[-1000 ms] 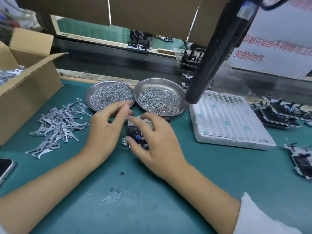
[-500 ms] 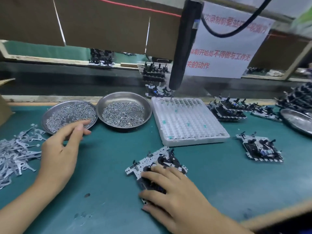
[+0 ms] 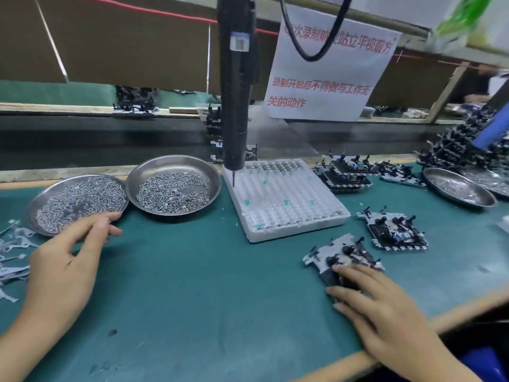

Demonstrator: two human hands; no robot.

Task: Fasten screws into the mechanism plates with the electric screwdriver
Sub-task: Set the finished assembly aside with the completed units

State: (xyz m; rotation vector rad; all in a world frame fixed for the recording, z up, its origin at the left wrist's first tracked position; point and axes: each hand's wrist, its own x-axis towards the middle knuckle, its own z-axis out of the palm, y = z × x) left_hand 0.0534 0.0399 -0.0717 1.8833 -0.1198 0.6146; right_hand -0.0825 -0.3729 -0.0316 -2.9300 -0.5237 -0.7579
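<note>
Green bench mat — right hand lies flat-fingered on mechanism plate, left hand hovers, fingers loosely spread.

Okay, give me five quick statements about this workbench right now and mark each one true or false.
1. The right hand rests on a mechanism plate near the bench's front edge. True.
2. The electric screwdriver is gripped by the left hand. False: no hand touches it; it hangs above the white foam tray.
3. Two round metal dishes of screws, the left dish and the right dish, sit side by side. True.
4. The left hand is buried in the right dish. False: it hovers at the left dish's near rim.
5. A second mechanism plate lies on the mat beyond the right hand. True.
</note>
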